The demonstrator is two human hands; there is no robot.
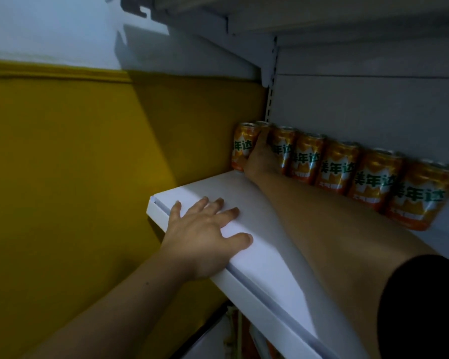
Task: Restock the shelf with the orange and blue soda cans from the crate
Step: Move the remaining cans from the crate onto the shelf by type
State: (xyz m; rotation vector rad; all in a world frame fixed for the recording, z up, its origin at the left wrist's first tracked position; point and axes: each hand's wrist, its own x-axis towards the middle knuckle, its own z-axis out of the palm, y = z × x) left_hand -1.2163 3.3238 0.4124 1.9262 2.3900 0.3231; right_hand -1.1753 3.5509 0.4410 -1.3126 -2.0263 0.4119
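Several orange soda cans (337, 164) stand in a row along the back of the white shelf (267, 244). My right hand (263, 159) reaches to the left end of that row and grips an orange can (262, 124); only the can's top shows above my fingers. Another orange can (243, 145) stands just left of it, at the shelf's end. My left hand (205, 237) rests flat on the shelf's front left corner, fingers spread and thumb over the front lip. No blue can and no crate is in view.
A yellow and white wall (75, 151) runs along the left of the shelf. An upper shelf and its bracket (244, 47) hang above the cans. The slotted upright (270, 99) rises behind the left end. A lower shelf level (244, 338) shows dimly below.
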